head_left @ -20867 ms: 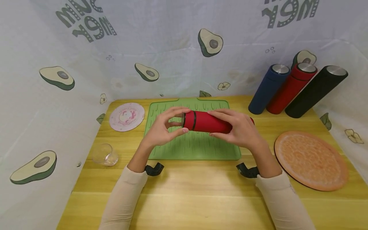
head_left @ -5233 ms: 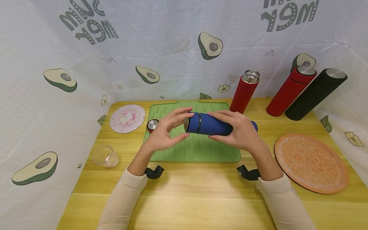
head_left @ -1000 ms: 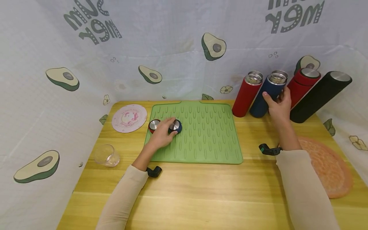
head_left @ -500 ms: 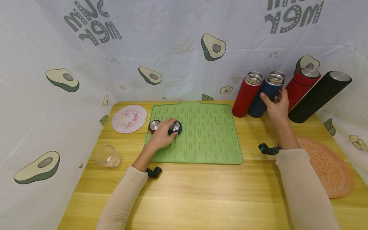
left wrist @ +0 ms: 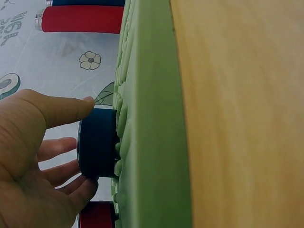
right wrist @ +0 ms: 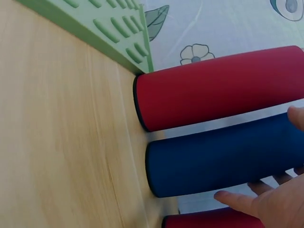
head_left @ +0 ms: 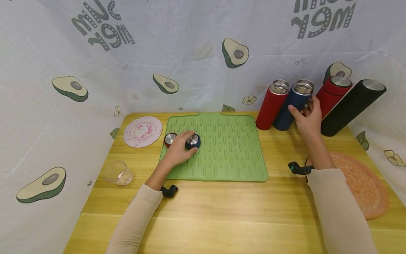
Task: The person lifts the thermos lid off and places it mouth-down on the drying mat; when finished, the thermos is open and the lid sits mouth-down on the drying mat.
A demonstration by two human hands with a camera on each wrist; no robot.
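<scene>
In the head view, my left hand [head_left: 180, 149] is spread around a blue flask lid [head_left: 192, 140] with a silver top, standing on the green mat [head_left: 228, 148]. The left wrist view has the thumb and fingertips loosely on opposite sides of this blue lid [left wrist: 98, 142]. A red flask lid [head_left: 170, 139] sits just left of it, partly behind the hand. At the back right, my right hand [head_left: 309, 118] is loosely around the uncapped blue flask [head_left: 290, 111], which stands on the table. Its fingers [right wrist: 240, 202] are nearly straight beside the flask in the right wrist view.
An uncapped red flask [head_left: 271, 107] stands left of the blue one. A capped red flask [head_left: 333, 95] and a black one [head_left: 352, 106] are to its right. A clear glass [head_left: 118, 173] and pink round mat [head_left: 142, 132] are at left, an orange round mat [head_left: 361, 187] at right.
Earlier both hands held the red flask, then the blue one; both are now uncapped at the back right, lids on the mat. Lately the blue flask shifted slightly left; both hands have loosened.
</scene>
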